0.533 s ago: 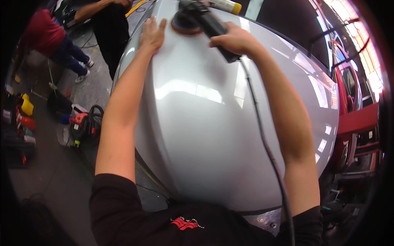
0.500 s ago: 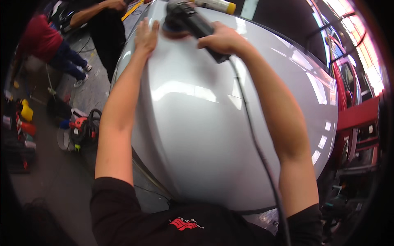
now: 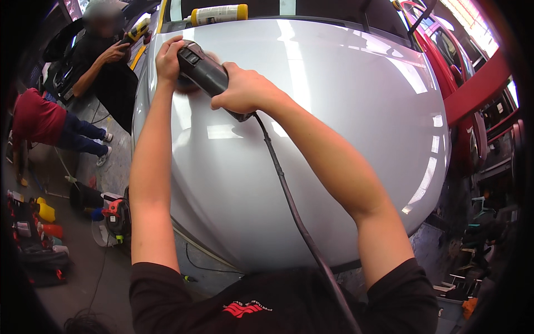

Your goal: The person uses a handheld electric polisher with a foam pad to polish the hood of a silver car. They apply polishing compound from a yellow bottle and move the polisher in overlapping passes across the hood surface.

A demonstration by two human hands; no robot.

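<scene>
A black corded polisher (image 3: pixel 204 71) rests with its round pad on the far left part of a glossy silver car hood (image 3: pixel 328 150). My right hand (image 3: pixel 245 90) is wrapped round the rear of its body. At the machine's head, my left hand (image 3: pixel 168 60) has its fingers curled against the side and holds it there. Most of the pad is hidden under the head, and its edge looks blurred. From the rear end, the black cord (image 3: pixel 289 200) runs down across the hood toward my body.
A yellow-and-white bottle (image 3: pixel 219 13) lies at the hood's far edge by the windshield. A person in black (image 3: pixel 103 67) at left holds a yellow tool; another in a red top (image 3: pixel 39 119) bends over. A black-and-red machine (image 3: pixel 115 217) stands on the floor. A red post (image 3: pixel 478 89) is at right.
My left hand has gone from lying flat on the hood to holding the polisher's head. The view has shifted, and the polisher now sits lower and further left in it.
</scene>
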